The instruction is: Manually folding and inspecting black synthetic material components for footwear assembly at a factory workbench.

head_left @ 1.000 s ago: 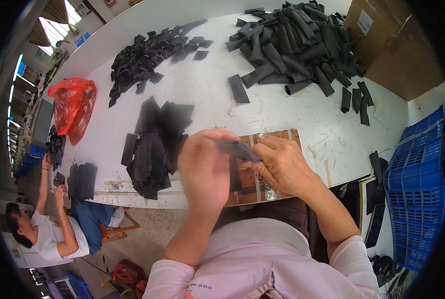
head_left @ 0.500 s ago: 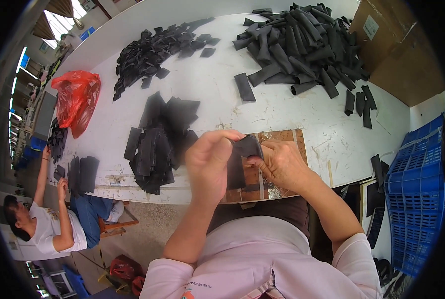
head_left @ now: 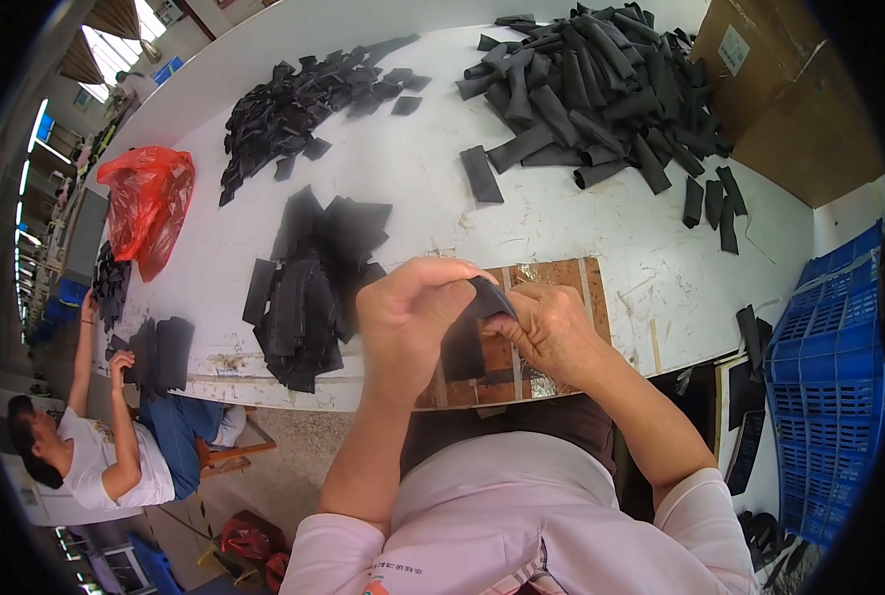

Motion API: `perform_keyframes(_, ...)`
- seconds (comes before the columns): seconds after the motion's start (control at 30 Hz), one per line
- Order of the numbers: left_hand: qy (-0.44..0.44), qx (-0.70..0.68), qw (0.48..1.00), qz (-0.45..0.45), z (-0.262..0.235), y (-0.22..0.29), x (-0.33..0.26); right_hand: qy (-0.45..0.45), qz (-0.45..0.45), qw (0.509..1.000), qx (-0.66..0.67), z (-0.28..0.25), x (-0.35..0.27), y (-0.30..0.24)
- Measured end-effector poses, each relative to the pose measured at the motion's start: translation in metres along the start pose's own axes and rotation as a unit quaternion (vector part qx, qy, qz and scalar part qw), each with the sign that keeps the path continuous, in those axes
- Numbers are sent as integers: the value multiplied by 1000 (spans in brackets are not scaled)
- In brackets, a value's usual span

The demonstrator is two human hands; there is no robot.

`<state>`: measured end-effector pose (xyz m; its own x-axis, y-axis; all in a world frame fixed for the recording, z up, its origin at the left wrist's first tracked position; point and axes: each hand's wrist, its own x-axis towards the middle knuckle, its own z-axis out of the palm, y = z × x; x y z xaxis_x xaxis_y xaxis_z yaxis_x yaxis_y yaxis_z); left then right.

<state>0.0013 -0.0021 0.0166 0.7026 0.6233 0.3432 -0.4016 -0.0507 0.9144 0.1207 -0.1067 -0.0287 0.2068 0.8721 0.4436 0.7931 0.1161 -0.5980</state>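
One bent black piece (head_left: 492,300) is held up above a brown board (head_left: 564,272) at the near edge of the white desk (head_left: 413,188). Left grip (head_left: 403,322): fingers curled over, clamped on the piece's left end. Right grip (head_left: 559,332): thumb and fingers pinched together on its right end. A flat dark strip (head_left: 464,355) lies on the board, just below the held piece. Left of the board, a heap of flat black pieces (head_left: 298,317); farther back, a spread of small black scraps (head_left: 289,114). Far right, a large pile of rolled black tubes (head_left: 581,99), beside a cardboard box (head_left: 789,109). Blue crate (head_left: 824,377) at right. Red plastic bag (head_left: 150,208) on the left side; a seated co-worker (head_left: 115,451) below it.
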Motion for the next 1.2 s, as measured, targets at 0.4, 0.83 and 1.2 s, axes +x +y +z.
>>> perform_keyframes(0.4,-32,63,997,9,7,9,3,72,3,997,-28,8,-6,-1)
perform_keyframes(0.83,-45,107,993,4,-4,8,11,22,34,999,-5,4,-1,-2)
perform_keyframes(1.2,-46,48,998,-6,5,12,4,82,21,996,-28,11,-5,-4)
